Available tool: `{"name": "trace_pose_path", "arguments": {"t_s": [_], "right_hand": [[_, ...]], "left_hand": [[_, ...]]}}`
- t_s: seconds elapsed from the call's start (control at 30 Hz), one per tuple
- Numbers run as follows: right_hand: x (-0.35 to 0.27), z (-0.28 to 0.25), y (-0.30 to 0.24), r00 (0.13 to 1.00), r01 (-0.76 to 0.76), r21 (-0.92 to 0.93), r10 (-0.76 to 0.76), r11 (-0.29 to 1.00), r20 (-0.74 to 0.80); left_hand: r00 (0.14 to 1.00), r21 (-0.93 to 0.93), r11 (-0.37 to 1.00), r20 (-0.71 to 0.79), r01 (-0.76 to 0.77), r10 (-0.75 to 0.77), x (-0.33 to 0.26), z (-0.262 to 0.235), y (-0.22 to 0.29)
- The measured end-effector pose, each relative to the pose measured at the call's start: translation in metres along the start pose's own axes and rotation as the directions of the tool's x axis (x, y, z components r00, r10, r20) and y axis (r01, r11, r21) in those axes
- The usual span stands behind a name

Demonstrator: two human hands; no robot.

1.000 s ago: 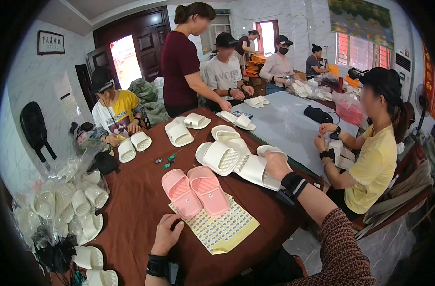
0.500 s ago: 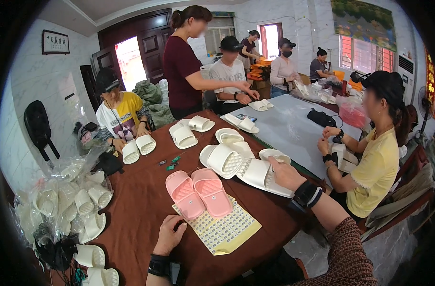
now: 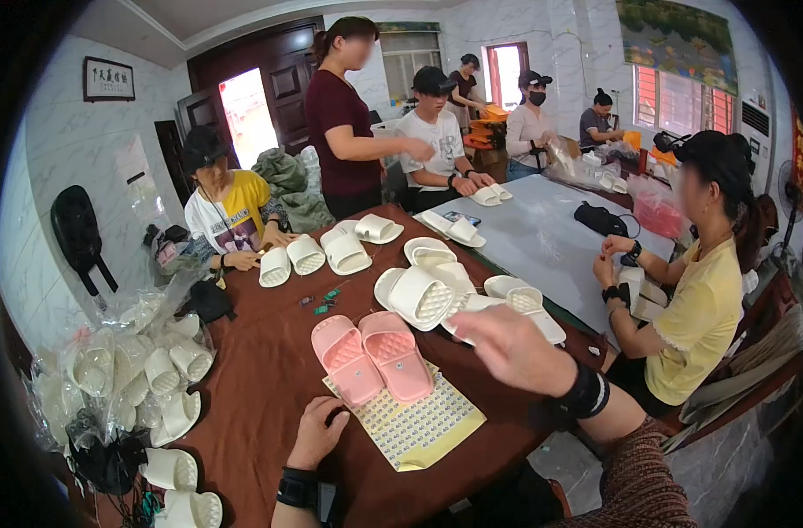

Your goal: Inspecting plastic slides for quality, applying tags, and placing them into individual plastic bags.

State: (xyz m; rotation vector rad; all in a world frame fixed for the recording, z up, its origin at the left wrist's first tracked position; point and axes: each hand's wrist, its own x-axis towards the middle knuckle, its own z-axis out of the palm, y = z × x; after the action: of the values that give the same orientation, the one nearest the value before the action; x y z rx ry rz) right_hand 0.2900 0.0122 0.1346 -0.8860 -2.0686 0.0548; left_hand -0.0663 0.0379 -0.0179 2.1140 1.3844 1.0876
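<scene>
My left hand [image 3: 320,431] rests on the brown tablecloth, fingers loosely bent and thumb apart, holding nothing I can see. Beside it lies a yellow sheet of small stickers [image 3: 432,427]. Two pink slippers [image 3: 393,356] stand side by side over the sheet's far end, a small round label on each insole. My right hand [image 3: 518,352] hangs in the air right of the pink pair, slightly blurred, fingers stretched leftward with nothing visible in them. Behind it, white slippers [image 3: 416,297] lie in an overlapping group, partly hidden by the hand.
Bagged white slippers [image 3: 102,365] heap up at the left edge. More white slippers [image 3: 349,253] line the far side, near small green pieces [image 3: 328,299]. A co-worker in yellow [image 3: 696,290] sits at the right by a grey table [image 3: 542,233]; other people work further back.
My right hand has lifted off the white slippers and moved left and nearer. My left hand stays put. The person at far left has shifted white slippers rightward; the standing person's arm has drawn back.
</scene>
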Motion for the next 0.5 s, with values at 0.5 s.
{"name": "trace_pose_path", "arguments": {"t_s": [0.5], "right_hand": [[-0.025, 0.065, -0.165, 0.767, -0.499, 0.728, -0.631, -0.47, 0.118]], "left_hand": [[0.999, 0.013, 1.0, 0.018, 0.027, -0.027, -0.003, -0.003, -0.002]]}}
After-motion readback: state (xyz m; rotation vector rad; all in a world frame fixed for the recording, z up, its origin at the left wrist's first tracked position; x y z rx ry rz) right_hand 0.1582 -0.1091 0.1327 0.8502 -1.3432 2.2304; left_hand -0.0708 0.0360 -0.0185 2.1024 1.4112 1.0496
